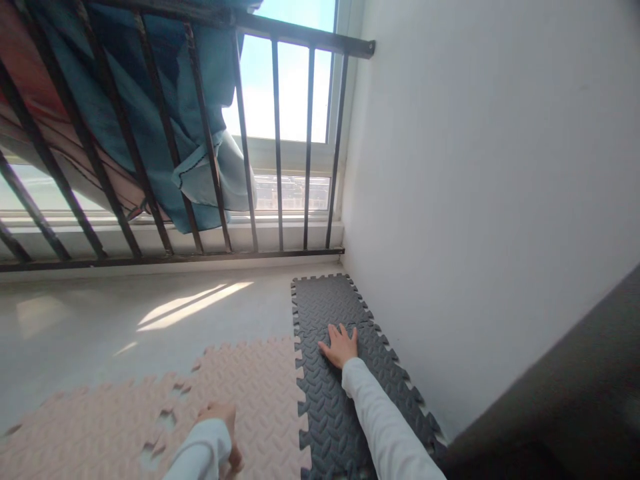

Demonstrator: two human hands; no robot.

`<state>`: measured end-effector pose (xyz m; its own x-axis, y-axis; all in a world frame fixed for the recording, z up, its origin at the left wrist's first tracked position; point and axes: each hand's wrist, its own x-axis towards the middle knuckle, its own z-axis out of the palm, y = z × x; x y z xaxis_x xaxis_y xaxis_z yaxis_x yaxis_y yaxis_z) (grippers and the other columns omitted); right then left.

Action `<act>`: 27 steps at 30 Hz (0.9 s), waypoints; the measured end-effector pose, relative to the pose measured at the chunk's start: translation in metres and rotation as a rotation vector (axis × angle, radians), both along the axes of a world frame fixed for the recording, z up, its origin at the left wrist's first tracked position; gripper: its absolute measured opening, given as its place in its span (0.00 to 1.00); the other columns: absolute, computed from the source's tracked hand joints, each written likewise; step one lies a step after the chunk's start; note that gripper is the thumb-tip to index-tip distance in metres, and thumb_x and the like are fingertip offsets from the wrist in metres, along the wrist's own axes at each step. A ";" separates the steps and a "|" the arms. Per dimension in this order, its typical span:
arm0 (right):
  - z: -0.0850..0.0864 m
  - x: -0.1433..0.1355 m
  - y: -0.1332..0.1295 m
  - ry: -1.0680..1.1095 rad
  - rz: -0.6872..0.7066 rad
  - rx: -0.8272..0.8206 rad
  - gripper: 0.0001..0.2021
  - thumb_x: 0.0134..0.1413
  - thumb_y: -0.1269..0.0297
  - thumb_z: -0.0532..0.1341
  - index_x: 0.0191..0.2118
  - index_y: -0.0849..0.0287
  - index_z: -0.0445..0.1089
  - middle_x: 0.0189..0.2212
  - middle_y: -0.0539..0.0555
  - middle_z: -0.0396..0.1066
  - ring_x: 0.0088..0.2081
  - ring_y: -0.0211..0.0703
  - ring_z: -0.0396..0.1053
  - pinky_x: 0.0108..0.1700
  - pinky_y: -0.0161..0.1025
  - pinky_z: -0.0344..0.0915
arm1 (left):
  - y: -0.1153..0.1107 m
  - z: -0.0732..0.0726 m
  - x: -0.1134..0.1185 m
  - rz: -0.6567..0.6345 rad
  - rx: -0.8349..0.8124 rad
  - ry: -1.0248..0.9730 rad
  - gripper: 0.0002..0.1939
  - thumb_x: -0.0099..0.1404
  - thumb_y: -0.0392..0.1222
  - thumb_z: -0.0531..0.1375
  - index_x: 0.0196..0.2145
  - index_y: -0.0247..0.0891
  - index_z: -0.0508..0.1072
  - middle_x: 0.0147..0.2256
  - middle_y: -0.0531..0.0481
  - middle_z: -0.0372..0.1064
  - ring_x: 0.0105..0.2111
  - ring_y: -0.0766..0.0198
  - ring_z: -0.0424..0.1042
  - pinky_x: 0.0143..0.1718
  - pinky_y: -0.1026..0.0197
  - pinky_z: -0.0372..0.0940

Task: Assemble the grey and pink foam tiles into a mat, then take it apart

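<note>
My right hand point(341, 346) lies on the dark grey interlocking foam mat point(325, 393), palm down with fingers spread, just below the seam between two tiles. It holds nothing. My left hand point(220, 417) is lower left, resting on or just over the pink foam mat point(260, 380). Its wrist is bent, and the sleeve and the back of the hand hide most of its fingers. The dark strip runs along the wall, with toothed edges on both sides. Its left edge meets or nearly meets the pink mat's right edge; I cannot tell if the teeth interlock.
A white wall point(475, 200) rises at the right. Ahead, a dark metal railing point(280, 133) stands before a window, with blue and pink cloth point(135, 87) behind its bars. Sunlight falls on the pale floor point(100, 320). Gaps show between pink tiles at lower left.
</note>
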<state>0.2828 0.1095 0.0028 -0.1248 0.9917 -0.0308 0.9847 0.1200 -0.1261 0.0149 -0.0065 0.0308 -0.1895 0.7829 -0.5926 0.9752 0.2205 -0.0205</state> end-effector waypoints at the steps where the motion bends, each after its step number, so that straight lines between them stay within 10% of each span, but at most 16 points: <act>1: 0.003 0.002 0.001 0.000 -0.011 0.010 0.32 0.54 0.47 0.36 0.59 0.61 0.46 0.56 0.58 0.52 0.59 0.49 0.41 0.55 0.60 0.27 | 0.000 0.001 0.000 0.000 -0.017 0.019 0.42 0.19 0.45 0.68 0.39 0.31 0.71 0.46 0.30 0.65 0.45 0.45 0.66 0.43 0.56 0.64; 15: 0.022 0.036 0.006 -0.075 -0.221 -0.035 0.31 0.54 0.51 0.42 0.60 0.65 0.43 0.52 0.65 0.59 0.55 0.53 0.50 0.54 0.59 0.34 | -0.005 0.015 0.007 -0.028 0.001 0.048 0.40 0.28 0.44 0.66 0.43 0.25 0.69 0.45 0.31 0.67 0.45 0.48 0.66 0.44 0.59 0.64; 27: 0.054 0.038 -0.066 -0.079 0.047 0.311 0.30 0.56 0.52 0.39 0.61 0.64 0.38 0.61 0.56 0.35 0.61 0.47 0.34 0.58 0.52 0.25 | 0.003 -0.012 -0.011 -0.062 0.056 -0.012 0.35 0.27 0.46 0.66 0.38 0.31 0.72 0.42 0.35 0.69 0.40 0.49 0.69 0.39 0.58 0.65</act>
